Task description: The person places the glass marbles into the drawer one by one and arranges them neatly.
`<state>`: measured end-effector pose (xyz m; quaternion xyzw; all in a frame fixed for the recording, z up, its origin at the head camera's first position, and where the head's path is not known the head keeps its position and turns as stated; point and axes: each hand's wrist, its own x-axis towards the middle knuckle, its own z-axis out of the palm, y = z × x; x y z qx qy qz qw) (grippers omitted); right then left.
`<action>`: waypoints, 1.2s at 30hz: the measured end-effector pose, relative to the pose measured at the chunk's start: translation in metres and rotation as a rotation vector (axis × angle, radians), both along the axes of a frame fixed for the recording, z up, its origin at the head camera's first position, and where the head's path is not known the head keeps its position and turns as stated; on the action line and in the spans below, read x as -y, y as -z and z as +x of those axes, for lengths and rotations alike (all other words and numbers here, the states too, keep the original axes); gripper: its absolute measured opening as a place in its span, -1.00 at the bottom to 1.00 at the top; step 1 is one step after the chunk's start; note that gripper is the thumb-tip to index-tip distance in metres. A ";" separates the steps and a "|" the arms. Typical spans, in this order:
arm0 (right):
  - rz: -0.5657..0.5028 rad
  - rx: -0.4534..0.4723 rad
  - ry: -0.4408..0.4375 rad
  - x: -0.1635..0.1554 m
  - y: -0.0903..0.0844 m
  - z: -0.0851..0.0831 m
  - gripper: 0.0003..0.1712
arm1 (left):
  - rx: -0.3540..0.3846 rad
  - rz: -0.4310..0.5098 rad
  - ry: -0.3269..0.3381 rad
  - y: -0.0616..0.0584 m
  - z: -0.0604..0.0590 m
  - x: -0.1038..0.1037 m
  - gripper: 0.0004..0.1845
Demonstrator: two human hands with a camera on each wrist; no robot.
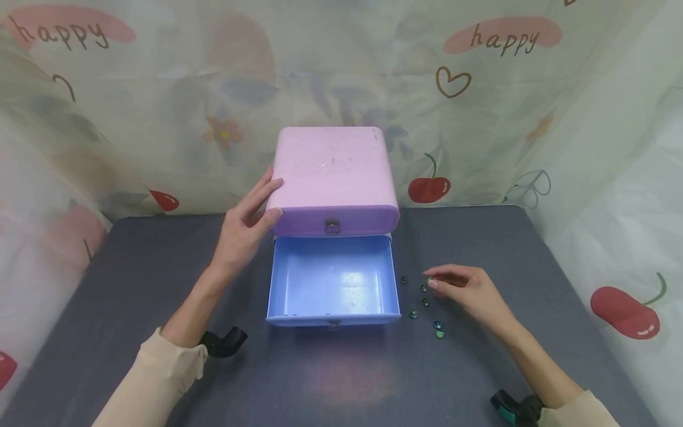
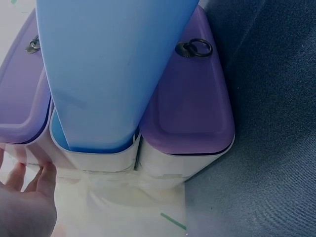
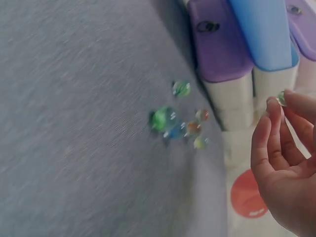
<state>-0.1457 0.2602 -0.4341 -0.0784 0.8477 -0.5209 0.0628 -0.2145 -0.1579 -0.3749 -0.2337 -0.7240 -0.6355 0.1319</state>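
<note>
A pink drawer box (image 1: 333, 169) stands at the back middle of the grey table (image 1: 133, 279). Its blue drawer (image 1: 333, 279) is pulled out toward me and looks empty. My left hand (image 1: 269, 200) rests flat against the box's left side, fingers straight and thumb at the front corner; its fingertips (image 2: 44, 175) touch the white casing. Just right of the drawer, my right hand (image 1: 432, 281) pinches one small glass marble (image 3: 281, 98) between thumb and fingers. Several loose marbles (image 1: 425, 302) lie on the table under and beside that hand, and they (image 3: 170, 121) look blurred in the right wrist view.
The box shows purple drawer fronts with ring pulls (image 2: 195, 48) on both sides of the blue drawer (image 2: 113, 74). A printed curtain (image 1: 480, 89) closes off the back and both sides of the table. Bare tabletop lies at the front and far left.
</note>
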 end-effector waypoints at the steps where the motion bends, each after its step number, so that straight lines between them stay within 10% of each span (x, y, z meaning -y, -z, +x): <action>1: -0.003 -0.004 -0.003 0.002 -0.002 -0.001 -0.67 | 0.001 0.002 0.000 0.000 0.000 0.000 -0.48; 36: -0.180 -0.107 -0.160 0.070 -0.045 -0.021 -0.70 | -0.008 0.024 0.006 0.002 0.001 -0.001 -0.47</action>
